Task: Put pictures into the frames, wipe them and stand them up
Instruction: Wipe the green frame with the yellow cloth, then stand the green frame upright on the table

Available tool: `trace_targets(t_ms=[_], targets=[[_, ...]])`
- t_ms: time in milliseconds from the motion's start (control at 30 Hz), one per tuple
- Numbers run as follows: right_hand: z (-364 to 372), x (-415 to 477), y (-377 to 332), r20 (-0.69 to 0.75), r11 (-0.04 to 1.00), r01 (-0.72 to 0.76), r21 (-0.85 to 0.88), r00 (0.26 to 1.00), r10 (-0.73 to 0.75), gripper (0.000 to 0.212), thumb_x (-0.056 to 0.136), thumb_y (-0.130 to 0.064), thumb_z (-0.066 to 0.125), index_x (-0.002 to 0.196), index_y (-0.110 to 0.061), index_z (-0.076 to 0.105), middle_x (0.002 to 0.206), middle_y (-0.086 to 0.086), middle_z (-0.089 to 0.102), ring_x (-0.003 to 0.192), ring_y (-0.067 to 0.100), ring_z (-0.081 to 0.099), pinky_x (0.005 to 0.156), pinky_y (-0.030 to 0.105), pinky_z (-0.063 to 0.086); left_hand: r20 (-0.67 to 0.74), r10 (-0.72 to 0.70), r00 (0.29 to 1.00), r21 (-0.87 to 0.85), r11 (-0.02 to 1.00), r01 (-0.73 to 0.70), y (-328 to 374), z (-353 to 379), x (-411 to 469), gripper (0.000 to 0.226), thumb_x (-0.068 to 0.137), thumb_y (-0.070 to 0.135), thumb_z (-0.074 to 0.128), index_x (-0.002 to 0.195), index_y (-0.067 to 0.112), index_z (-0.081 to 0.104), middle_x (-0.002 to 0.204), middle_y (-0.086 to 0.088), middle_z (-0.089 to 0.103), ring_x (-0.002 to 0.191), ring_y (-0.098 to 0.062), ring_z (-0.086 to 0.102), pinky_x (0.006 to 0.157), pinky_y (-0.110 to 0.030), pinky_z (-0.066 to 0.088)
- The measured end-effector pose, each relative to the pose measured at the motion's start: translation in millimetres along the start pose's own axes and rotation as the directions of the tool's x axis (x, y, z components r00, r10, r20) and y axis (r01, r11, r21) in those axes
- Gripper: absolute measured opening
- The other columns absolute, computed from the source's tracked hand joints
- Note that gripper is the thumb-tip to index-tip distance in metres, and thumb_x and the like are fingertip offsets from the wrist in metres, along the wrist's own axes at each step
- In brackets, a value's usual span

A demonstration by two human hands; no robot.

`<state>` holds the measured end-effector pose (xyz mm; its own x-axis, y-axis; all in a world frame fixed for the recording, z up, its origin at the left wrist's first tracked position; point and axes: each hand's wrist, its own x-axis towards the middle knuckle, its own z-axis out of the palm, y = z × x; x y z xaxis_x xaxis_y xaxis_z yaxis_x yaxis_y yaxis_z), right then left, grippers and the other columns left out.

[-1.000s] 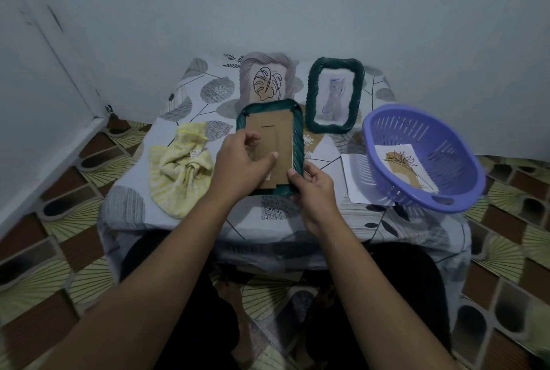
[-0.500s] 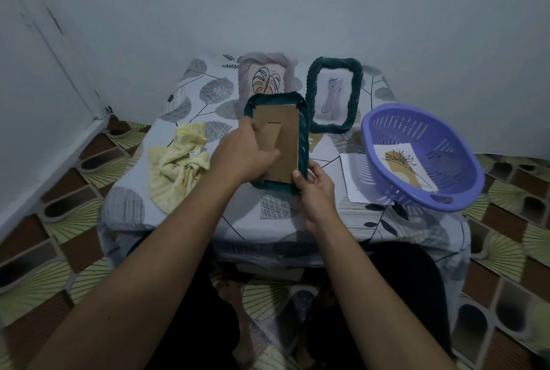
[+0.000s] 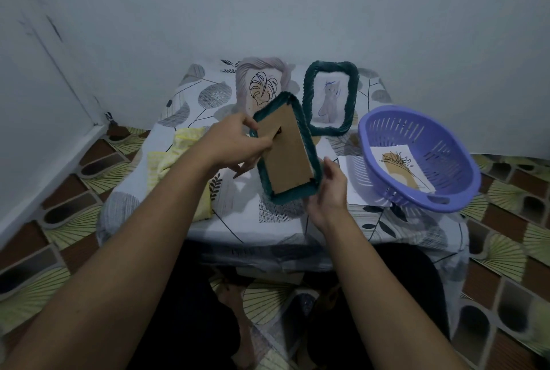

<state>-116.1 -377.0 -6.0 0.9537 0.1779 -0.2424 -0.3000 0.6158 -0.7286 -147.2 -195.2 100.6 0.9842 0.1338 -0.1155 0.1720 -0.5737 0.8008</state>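
Head view: held frame above leaf-print tablecloth, white wall behind.

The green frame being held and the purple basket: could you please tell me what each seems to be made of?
Green frame: its rim looks like woven or twisted cord, matte, judging by the ropy ridges; it could be moulded plastic. Its backing board looks like brown cardboard, flat and dull. Purple basket: smooth moulded plastic, with slotted walls.

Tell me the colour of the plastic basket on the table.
The basket is purple; the head view shows it.
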Motion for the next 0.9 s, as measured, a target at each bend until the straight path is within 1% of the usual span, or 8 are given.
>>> trace_targets(t_ms=[100,233,333,433,500,667,800,900], targets=[[5,4,0,0.019,0.978,-0.2,-0.055,0.979,0.201,0.048,0.105,-0.032,0.038,0.084,-0.009,0.075,0.085,0.012,0.071,0.077,0.028,0.065,0.071,0.036,0.054,0.083,-0.014,0.996,-0.149,0.988,0.026,-1,4,-3,0.029,0.087,0.03,0.07,0.113,0.021,0.058,0.094,-0.008,0.075,0.064,-0.011,0.062,0.054,-0.027,0.053],[10,9,4,0.072,0.932,-0.312,-0.183,0.941,0.329,0.041,0.107,-0.034,0.04,0.13,-0.007,0.063,0.126,0.013,0.068,0.094,0.029,0.072,0.073,0.036,0.06,0.134,0.026,0.991,-0.232,0.973,0.006,-7,11,-5,0.021,0.09,0.024,0.066,0.11,0.018,0.062,0.092,0.001,0.077,0.073,-0.014,0.06,0.054,-0.026,0.049],[14,11,5,0.136,0.93,-0.335,-0.152,0.925,0.355,0.038,0.099,-0.03,0.049,0.128,-0.008,0.06,0.112,0.006,0.067,0.066,0.015,0.063,0.054,0.021,0.05,0.135,0.05,0.99,-0.246,0.969,-0.016,-15,12,-5,0.018,0.091,0.02,0.063,0.108,0.017,0.064,0.088,0.004,0.076,0.069,-0.01,0.058,0.053,-0.022,0.045],[14,11,5,0.12,0.943,-0.287,-0.168,0.944,0.308,0.038,0.1,-0.024,0.047,0.133,-0.008,0.053,0.091,0.0,0.058,0.049,0.006,0.049,0.042,0.017,0.04,0.117,0.068,0.991,-0.247,0.968,-0.037,-27,8,-4,0.013,0.091,0.014,0.063,0.104,0.016,0.065,0.087,0.0,0.075,0.072,-0.009,0.059,0.061,-0.025,0.045],[16,12,4,0.084,0.947,-0.226,-0.228,0.965,0.25,0.034,0.106,-0.022,0.039,0.134,-0.007,0.052,0.083,0.0,0.059,0.046,0.006,0.054,0.04,0.019,0.043,0.056,0.085,0.995,-0.225,0.972,-0.07,-35,4,-2,0.013,0.089,0.012,0.067,0.101,0.017,0.066,0.089,-0.004,0.073,0.071,-0.009,0.061,0.067,-0.027,0.047],[30,22,4,0.088,0.958,-0.084,-0.274,0.99,0.112,0.031,0.107,-0.018,0.041,0.134,-0.006,0.051,0.105,0.007,0.07,0.089,0.018,0.07,0.074,0.034,0.059,-0.254,0.105,0.962,0.04,0.994,-0.098,-49,-4,5,0.018,0.078,0.026,0.079,0.08,0.016,0.064,0.067,0.003,0.061,0.059,-0.013,0.053,0.058,-0.027,0.043],[46,38,9,0.095,0.949,0.038,-0.314,0.995,-0.008,0.032,0.106,-0.013,0.044,0.138,-0.015,0.046,0.103,0.002,0.072,0.084,0.014,0.072,0.066,0.031,0.059,-0.265,0.017,0.964,-0.105,0.993,-0.047,-55,-10,9,0.013,0.08,0.013,0.075,0.068,0.009,0.072,0.06,-0.004,0.07,0.055,-0.014,0.067,0.055,-0.024,0.053],[58,46,10,0.126,0.927,0.112,-0.357,0.989,-0.071,0.028,0.106,-0.017,0.045,0.132,-0.027,0.046,0.111,0.003,0.069,0.094,0.018,0.069,0.073,0.034,0.06,-0.254,-0.065,0.965,-0.269,0.963,-0.006,-61,-18,19,0.015,0.088,0.011,0.07,0.074,0.007,0.075,0.064,-0.002,0.072,0.054,-0.008,0.066,0.052,-0.022,0.054]])
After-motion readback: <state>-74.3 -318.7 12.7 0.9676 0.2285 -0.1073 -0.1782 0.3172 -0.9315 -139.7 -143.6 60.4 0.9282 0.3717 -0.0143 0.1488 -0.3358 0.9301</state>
